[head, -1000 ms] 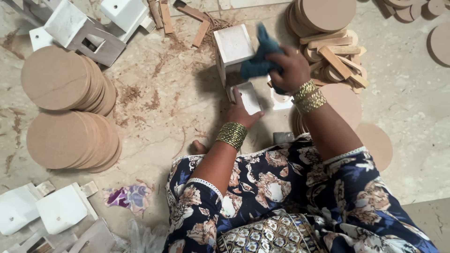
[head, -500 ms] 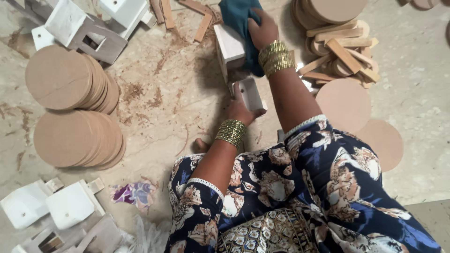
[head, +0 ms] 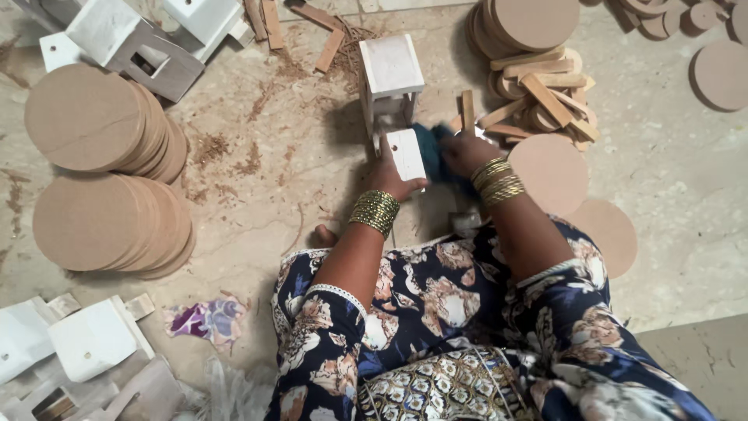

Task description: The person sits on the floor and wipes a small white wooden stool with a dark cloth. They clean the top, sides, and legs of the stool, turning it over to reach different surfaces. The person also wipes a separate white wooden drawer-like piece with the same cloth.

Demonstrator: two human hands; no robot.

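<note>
My left hand [head: 389, 175] grips a small white painted wooden piece [head: 407, 153] with a hole in it, held upright on the stone floor. My right hand [head: 466, 153] is closed on a blue-green cloth [head: 431, 148] pressed against that piece's right side. Both wrists carry gold bangles. Just beyond the hands stands a small white painted wooden stool-like box [head: 391, 72].
Two stacks of round brown boards [head: 93, 121] [head: 105, 224] lie at the left. More discs and loose wooden strips [head: 538, 86] sit at the right. White painted boxes [head: 125, 39] lie top left and bottom left [head: 93, 339]. Sawdust covers the floor; a purple rag [head: 204, 320] lies near my knee.
My right hand came back down from the white box's top with the cloth to the small piece. The left hand has kept its hold on that piece.
</note>
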